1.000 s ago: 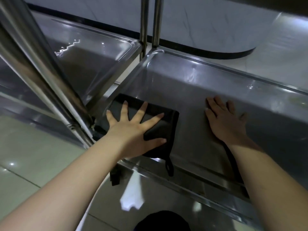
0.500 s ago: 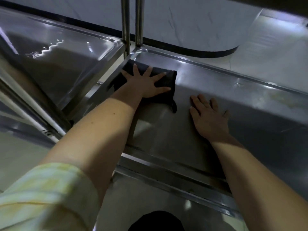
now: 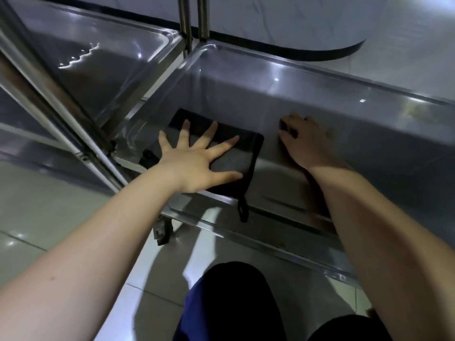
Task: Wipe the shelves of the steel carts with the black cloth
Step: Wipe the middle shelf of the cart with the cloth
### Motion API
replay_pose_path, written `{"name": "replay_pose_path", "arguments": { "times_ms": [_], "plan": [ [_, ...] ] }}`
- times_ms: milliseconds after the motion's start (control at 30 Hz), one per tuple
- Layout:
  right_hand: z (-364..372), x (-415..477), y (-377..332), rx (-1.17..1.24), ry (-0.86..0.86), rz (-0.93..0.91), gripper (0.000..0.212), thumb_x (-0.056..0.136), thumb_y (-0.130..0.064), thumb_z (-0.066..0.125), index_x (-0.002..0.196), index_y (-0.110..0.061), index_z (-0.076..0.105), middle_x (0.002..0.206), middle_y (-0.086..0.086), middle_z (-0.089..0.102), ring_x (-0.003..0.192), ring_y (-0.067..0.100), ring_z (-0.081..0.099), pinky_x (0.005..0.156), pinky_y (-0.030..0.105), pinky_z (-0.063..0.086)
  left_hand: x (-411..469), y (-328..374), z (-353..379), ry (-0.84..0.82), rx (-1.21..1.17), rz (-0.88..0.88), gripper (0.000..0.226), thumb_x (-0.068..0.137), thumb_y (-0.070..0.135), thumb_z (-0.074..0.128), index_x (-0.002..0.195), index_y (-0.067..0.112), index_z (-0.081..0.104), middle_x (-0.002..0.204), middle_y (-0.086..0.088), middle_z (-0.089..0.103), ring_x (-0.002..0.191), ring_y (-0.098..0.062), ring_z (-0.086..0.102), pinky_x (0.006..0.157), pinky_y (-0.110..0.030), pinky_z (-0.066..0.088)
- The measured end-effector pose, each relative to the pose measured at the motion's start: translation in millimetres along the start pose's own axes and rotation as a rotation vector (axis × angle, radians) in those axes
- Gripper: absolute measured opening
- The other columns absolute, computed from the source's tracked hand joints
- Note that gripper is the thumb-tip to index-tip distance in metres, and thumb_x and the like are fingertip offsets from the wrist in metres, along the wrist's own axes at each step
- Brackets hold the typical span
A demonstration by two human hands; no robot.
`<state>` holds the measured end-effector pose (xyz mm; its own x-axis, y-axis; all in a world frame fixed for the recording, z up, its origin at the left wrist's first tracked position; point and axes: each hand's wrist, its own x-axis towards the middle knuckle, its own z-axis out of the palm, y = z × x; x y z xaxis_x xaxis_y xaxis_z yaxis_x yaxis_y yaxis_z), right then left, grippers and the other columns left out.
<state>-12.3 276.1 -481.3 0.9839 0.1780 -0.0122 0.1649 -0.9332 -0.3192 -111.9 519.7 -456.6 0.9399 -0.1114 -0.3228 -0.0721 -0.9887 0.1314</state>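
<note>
The folded black cloth [image 3: 236, 153] lies flat at the near left corner of the shiny steel cart shelf [image 3: 320, 99], pinned under the left hand [image 3: 194, 166], whose fingers [image 3: 222, 146] are spread wide and pressed palm-down on the fabric rather than curled round it; the right hand [image 3: 305, 141] rests on the bare steel just beside the cloth, its fingers bent at the tips, holding nothing. The cloth's small black hanging loop [image 3: 242, 210] trails over the shelf's near rim; my guess is that it could snag on that raised lip or the corner post during a stroke and pull the cloth out from under the palm. With only flat pressure holding it, the cloth may also bunch or slip on the slick metal; the weight leaning through the right hand could roll the cart on its black caster wheel [image 3: 161, 233], if unlocked. A second steel cart shelf [image 3: 98, 60] stands to the left, apparently not being wiped yet. No brand, label or writing can be read anywhere.
</note>
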Motion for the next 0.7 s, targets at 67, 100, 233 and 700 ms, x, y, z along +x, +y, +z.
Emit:
{"name": "replay_pose_path", "arguments": {
  "times_ms": [67,100,233,700],
  "plan": [
    [-11.0,-26.1,16.0,-0.078,-0.108,-0.036,0.051,0.101,-0.045,0.039,0.149,-0.032,0.032,0.160,-0.008,0.022,0.145,0.025,0.020,0.115,0.058,0.015,1.1,2.3,-2.5,-0.005,-0.008,-0.015,0.082,0.066,0.094,0.024,0.137,0.071,-0.011,0.158,0.019,-0.023,0.144,-0.034,-0.027,0.108,-0.071,-0.014],
    [-17.8,-44.1,29.3,-0.129,-0.163,-0.017,0.054,0.100,-0.050,0.036,0.151,-0.037,0.025,0.162,-0.011,0.015,0.147,0.024,0.016,0.116,0.058,0.014,1.3,3.0,-3.2,-0.011,-0.012,-0.018,0.084,0.063,0.095,0.023,0.137,0.072,-0.011,0.158,0.019,-0.023,0.144,-0.034,-0.027,0.108,-0.071,-0.014],
    [-46.8,-120.5,107.7,-0.212,-0.225,0.156,0.070,0.086,-0.078,0.015,0.150,-0.051,0.005,0.162,-0.016,0.001,0.149,0.022,0.004,0.117,0.058,0.007,0.2,6.3,-3.9,-0.022,-0.014,-0.039,0.087,0.058,0.095,0.020,0.136,0.072,-0.010,0.159,0.019,-0.023,0.145,-0.035,-0.026,0.109,-0.071,-0.013],
    [-50.5,-149.6,157.5,-0.188,-0.114,0.296,0.062,0.089,-0.075,0.022,0.146,-0.059,0.003,0.160,-0.023,-0.003,0.149,0.024,-0.009,0.112,0.068,-0.002,7.9,193.4,27.5,0.002,0.054,0.039,0.086,0.071,0.095,0.021,0.144,0.061,-0.011,0.160,0.009,-0.024,0.140,-0.047,-0.029,0.099,-0.078,-0.014]
  ]
}}
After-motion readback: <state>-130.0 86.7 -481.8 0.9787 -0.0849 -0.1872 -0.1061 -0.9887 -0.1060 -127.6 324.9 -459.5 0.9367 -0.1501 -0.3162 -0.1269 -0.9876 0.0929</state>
